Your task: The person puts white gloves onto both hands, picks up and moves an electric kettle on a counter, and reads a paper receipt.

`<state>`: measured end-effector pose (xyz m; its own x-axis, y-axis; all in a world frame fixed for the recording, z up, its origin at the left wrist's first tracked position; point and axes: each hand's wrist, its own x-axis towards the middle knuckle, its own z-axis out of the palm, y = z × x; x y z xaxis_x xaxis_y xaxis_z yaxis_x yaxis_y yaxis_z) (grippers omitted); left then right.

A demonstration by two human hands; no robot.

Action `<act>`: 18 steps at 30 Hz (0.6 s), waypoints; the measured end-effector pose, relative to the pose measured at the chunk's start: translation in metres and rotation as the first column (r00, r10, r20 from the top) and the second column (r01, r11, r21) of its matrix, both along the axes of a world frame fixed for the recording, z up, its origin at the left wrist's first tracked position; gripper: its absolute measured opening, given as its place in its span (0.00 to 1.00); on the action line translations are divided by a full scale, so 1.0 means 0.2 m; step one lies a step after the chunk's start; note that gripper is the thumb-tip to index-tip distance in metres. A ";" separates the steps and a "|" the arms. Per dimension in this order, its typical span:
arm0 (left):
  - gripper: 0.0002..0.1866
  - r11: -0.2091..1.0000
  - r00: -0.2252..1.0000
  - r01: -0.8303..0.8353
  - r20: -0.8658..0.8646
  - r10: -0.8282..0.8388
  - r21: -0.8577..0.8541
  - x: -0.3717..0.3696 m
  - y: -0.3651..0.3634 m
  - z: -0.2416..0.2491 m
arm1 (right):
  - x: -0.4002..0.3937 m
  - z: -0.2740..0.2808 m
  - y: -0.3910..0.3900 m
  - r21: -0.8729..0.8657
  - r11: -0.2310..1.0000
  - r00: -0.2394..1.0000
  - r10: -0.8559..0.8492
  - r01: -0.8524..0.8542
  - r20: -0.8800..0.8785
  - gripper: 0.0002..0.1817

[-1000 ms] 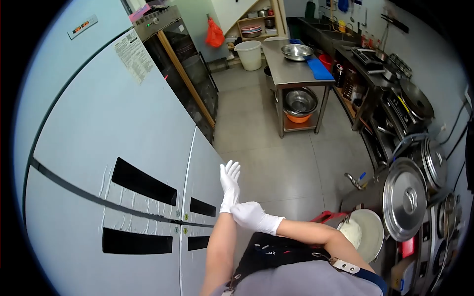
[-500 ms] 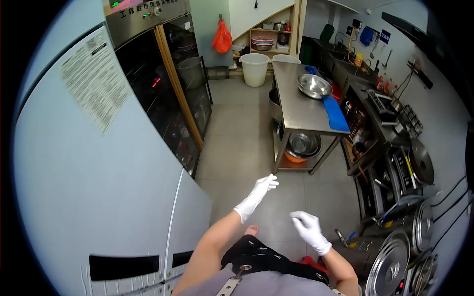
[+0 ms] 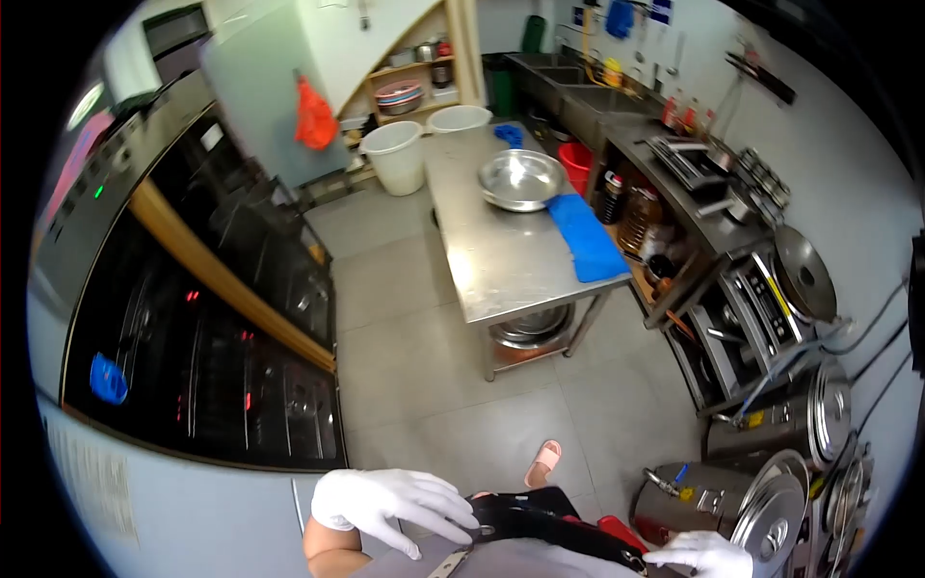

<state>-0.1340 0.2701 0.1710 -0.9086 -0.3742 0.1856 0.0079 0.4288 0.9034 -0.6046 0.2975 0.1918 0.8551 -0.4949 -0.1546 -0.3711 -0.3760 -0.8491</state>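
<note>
My left hand, in a white glove, hovers in front of my waist with its fingers stretched and a little apart. It holds nothing. Lower right, my right hand, gloved the same way, hangs close by the side of the black apron, fingers extended and fingertips near its edge. A pale strap with metal rings runs up from the apron. Ahead is a steel table bearing a metal basin and a blue cloth.
Glass-doored cabinets line the left. White bins stand at the back near a red bag. Along the right run a sink, a stove counter and large lidded steel pots. Grey floor lies between.
I have moved forward past the pale blue cabinet, and the table is nearer. My left hand has drawn back to my waist; my right hand has dropped lower and to the right.
</note>
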 end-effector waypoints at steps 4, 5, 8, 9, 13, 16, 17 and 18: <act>0.19 0.992 0.988 0.125 -0.098 -0.122 0.023 -0.30 -0.37 -0.05 | -0.18 -0.03 -0.27 -0.056 0.998 0.993 0.034 -0.028 0.109 0.20; 0.13 0.991 0.967 0.128 -0.223 -0.120 0.022 -0.41 -0.46 0.01 | -0.27 -0.07 -0.30 -0.055 0.998 0.991 0.043 -0.036 0.128 0.22; 0.15 0.988 0.939 0.128 -0.311 -0.150 -0.089 -0.63 -0.71 -0.03 | -0.42 -0.07 -0.45 -0.045 0.998 0.943 -0.017 0.034 0.333 0.20; 0.16 0.985 0.959 0.170 -0.226 -0.169 -0.013 -0.66 -0.78 -0.06 | -0.45 -0.01 -0.49 0.049 0.992 0.945 -0.125 0.115 0.302 0.21; 0.20 0.927 0.916 0.374 -0.153 -0.371 -0.011 -0.92 -1.16 -0.03 | -0.46 0.16 -0.64 -0.369 0.901 0.835 0.014 0.228 0.549 0.14; 0.21 0.875 0.865 0.485 -0.142 -0.481 -0.008 -1.14 -1.43 -0.02 | -0.65 0.10 -0.83 -0.643 0.765 0.723 0.426 0.034 0.545 0.16; 0.21 0.841 0.836 0.540 -0.123 -0.535 0.017 -1.21 -1.54 -0.01 | -0.66 0.10 -0.89 -0.757 0.618 0.645 0.493 0.213 0.584 0.17; 0.21 0.805 0.804 0.592 -0.104 -0.585 0.047 -1.28 -1.65 -0.02 | -0.54 0.03 -0.72 -0.751 0.616 0.661 0.464 0.237 0.590 0.17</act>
